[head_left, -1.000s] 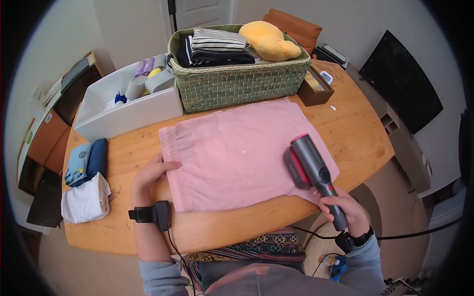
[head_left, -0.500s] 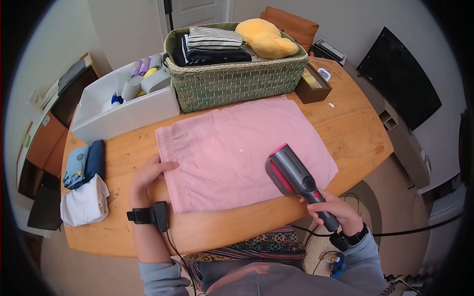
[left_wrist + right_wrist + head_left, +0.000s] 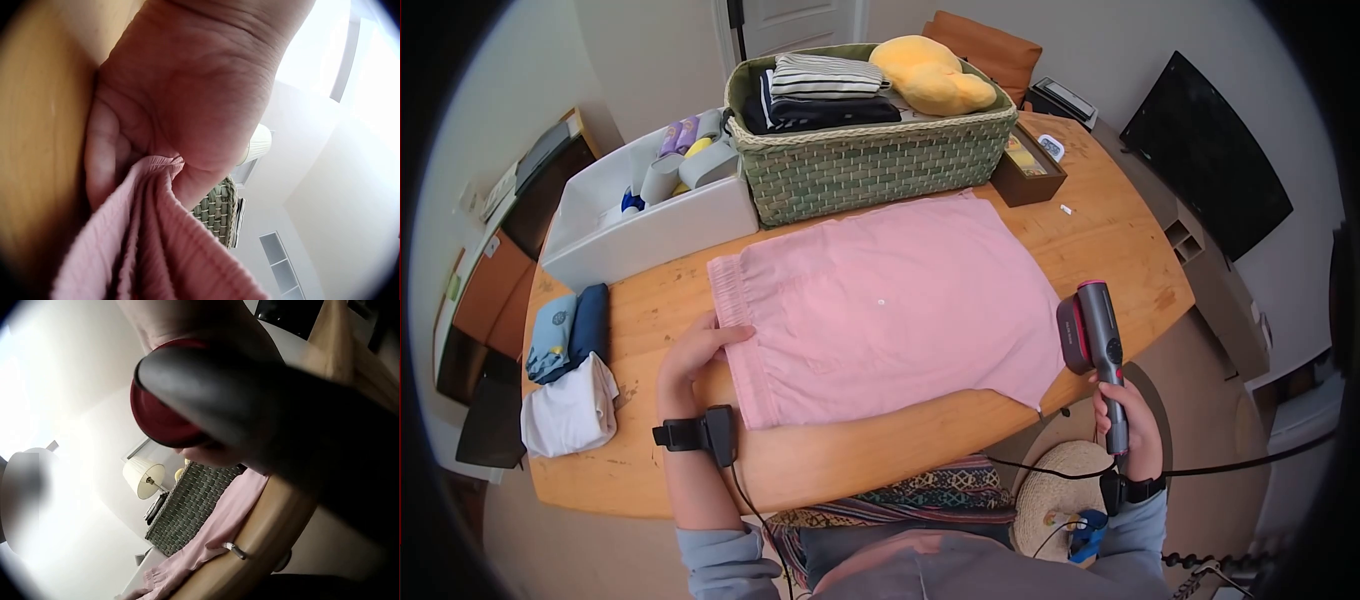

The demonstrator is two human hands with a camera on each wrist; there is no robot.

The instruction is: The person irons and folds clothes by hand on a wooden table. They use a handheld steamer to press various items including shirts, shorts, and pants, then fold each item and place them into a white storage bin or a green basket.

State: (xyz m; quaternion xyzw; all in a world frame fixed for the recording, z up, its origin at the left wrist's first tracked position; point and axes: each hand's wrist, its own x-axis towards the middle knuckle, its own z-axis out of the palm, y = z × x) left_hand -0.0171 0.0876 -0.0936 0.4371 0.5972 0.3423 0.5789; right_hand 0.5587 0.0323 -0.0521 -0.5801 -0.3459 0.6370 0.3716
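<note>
A pair of pink shorts point(image 3: 890, 345) with a gathered elastic waistband lies spread on the wooden table point(image 3: 860, 450). At the waistband's left edge, my left hand point(image 3: 696, 350) pinches the cloth, thumb on top and fingers underneath. In the left wrist view the folded waistband point(image 3: 156, 231) runs between thumb and fingers. My right hand point(image 3: 1138, 415) grips the handle of a dark grey handheld garment steamer point(image 3: 1095, 325) with pink-red trim. The steamer's head is at the right edge of the shorts. Its dark body fills much of the right wrist view.
Behind the shorts stands a green woven basket point(image 3: 870, 170) with folded clothes and a yellow plush toy point(image 3: 930, 75). A white bin point(image 3: 660, 235) is left of it, a brown box point(image 3: 1030, 180) right. Folded clothes point(image 3: 570, 405) lie at the left. A black cord point(image 3: 1240, 468) runs off rightward.
The steamer first swung left over the lower right part of the shorts, then moved right to their edge and turned more upright. My left hand keeps its pinch on the waistband.
</note>
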